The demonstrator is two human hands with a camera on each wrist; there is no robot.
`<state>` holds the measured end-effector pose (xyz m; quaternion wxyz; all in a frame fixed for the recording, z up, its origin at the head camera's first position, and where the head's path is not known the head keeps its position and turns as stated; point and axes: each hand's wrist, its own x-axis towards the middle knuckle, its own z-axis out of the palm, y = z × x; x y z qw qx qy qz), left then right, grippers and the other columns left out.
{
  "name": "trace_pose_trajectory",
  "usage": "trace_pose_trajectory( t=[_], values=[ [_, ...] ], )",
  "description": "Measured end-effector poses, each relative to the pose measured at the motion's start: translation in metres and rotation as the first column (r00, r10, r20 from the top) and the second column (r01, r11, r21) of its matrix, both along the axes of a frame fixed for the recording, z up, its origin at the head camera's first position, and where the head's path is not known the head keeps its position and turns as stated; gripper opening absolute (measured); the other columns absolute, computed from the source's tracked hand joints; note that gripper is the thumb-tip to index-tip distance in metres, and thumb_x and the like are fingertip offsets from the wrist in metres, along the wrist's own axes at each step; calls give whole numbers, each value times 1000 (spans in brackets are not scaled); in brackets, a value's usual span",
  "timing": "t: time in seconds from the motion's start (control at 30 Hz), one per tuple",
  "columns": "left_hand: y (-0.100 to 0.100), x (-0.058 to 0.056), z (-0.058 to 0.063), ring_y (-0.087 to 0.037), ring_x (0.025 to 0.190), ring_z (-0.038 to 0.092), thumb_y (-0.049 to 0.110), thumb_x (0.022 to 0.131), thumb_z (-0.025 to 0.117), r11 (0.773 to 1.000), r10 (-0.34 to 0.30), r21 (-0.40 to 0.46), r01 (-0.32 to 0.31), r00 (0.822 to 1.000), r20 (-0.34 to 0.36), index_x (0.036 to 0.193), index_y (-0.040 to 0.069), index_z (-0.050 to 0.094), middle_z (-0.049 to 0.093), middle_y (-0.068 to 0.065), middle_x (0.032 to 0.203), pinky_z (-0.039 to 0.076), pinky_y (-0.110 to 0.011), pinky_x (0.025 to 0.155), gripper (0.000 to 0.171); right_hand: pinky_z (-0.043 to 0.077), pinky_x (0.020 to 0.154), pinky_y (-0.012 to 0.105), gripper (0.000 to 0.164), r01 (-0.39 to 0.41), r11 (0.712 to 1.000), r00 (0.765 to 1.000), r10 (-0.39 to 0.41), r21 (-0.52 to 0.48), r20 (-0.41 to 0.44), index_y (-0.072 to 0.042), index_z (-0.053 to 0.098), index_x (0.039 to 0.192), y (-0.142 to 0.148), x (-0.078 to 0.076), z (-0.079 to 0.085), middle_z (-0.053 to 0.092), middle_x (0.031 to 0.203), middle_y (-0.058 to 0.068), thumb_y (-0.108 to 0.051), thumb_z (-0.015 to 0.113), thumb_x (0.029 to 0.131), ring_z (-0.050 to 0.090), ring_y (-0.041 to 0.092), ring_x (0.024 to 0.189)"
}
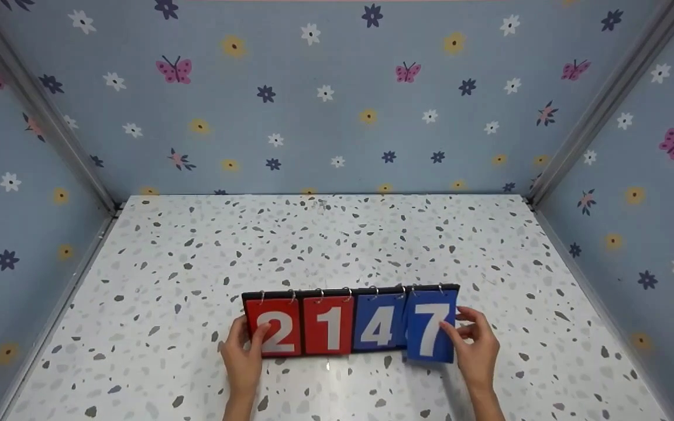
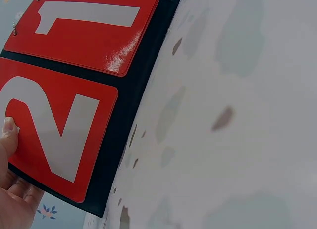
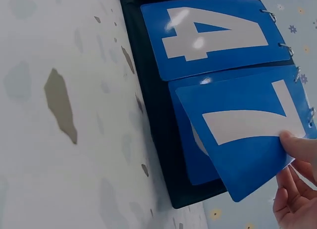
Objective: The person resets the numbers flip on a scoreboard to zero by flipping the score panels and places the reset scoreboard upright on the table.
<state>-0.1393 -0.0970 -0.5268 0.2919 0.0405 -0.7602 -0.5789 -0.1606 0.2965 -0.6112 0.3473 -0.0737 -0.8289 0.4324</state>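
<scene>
A flip scoreboard with a black backing (image 1: 328,355) leans back over the table, its ringed cards reading 2, 1, 4 and 7. My left hand (image 1: 243,351) grips its left end, thumb over the red 2 card (image 2: 74,135) and fingers behind. At the other end my right hand (image 1: 477,345) pinches the blue 7 card (image 3: 237,155) by its right edge. That card is lifted off the stack, and another blue card (image 3: 188,145) with part of a white numeral shows beneath. The blue 4 card (image 3: 223,38) and red 1 card (image 1: 328,325) hang flat.
The white speckled table (image 1: 325,245) extends behind and around the scoreboard. Blue panels (image 1: 337,99) printed with flowers and butterflies enclose the back and both sides, with grey metal posts (image 1: 606,88) at the corners.
</scene>
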Motion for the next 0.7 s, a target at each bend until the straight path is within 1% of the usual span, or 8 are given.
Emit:
trace_pose_trajectory(
  t=[0.1, 0.23, 0.37, 0.43, 0.5, 0.6, 0.67, 0.7],
  values=[
    [0, 0, -1, -21, 79, 60, -1, 73, 69, 1000, 5, -9, -5, 1000, -16, 95, -7, 57, 64, -16, 87, 46, -14, 70, 25, 42, 51, 18, 42, -27, 999, 999, 26, -19, -26, -27, 55, 104, 2, 5, 3, 58, 86, -11, -23, 76, 69, 53, 9, 57],
    [0, -1, -1, -20, 78, 60, -1, 74, 69, 1000, 10, -4, -10, 1000, -9, 94, -7, 58, 64, -16, 87, 45, -13, 69, 24, 41, 52, 21, 28, -108, 989, 994, 108, -103, -9, -25, 61, 93, 9, 9, 4, 60, 83, -7, -19, 75, 70, 53, 14, 60],
    [0, -2, -1, -18, 79, 59, -1, 74, 68, 1000, 3, 8, -3, 1000, 3, 95, -7, 57, 64, -16, 88, 45, -13, 70, 24, 45, 58, 21, 20, -250, 952, 968, 247, -177, -37, -15, 67, 94, 19, 12, 5, 64, 87, 3, -13, 72, 74, 57, 19, 68],
    [0, -2, -1, -17, 80, 59, -1, 75, 68, 1000, -3, 14, 3, 1000, 7, 95, -7, 57, 64, -15, 89, 45, -13, 70, 24, 47, 64, 21, 19, -388, 894, 922, 373, -226, -107, -7, 66, 98, 20, 17, 21, 64, 91, 9, -7, 66, 79, 59, 20, 75],
    [0, -2, -2, -16, 80, 59, -1, 75, 68, 1000, -9, 17, 9, 1000, 2, 95, -7, 57, 64, -15, 89, 45, -14, 70, 23, 48, 67, 21, 17, -467, 838, 884, 451, -284, -123, 3, 63, 100, 11, 28, 54, 63, 93, 15, -2, 59, 84, 60, 20, 80],
    [-3, -7, -16, -14, 81, 60, 1, 76, 68, 999, -21, 25, 21, 1000, -17, 96, -4, 58, 64, -13, 90, 46, -13, 71, 24, 47, 75, 24, 20, -559, 743, 822, 555, -368, -128, 14, 57, 103, -3, 43, 105, 63, 98, 16, 3, 49, 88, 59, 19, 90],
    [-5, -11, -25, -12, 81, 60, 3, 76, 68, 999, -26, 30, 27, 999, -32, 97, -3, 58, 64, -12, 91, 46, -14, 70, 24, 46, 77, 23, 20, -566, 731, 813, 572, -381, -111, 17, 55, 103, -9, 47, 125, 62, 99, 16, 5, 46, 89, 58, 18, 94],
    [-6, -13, -30, -11, 81, 60, 4, 76, 68, 999, -28, 30, 29, 999, -38, 97, -2, 58, 64, -12, 91, 46, -14, 70, 24, 46, 79, 23, 21, -607, 703, 784, 605, -369, -137, 18, 54, 104, -8, 47, 128, 62, 101, 15, 7, 44, 89, 57, 18, 97]
  ],
)
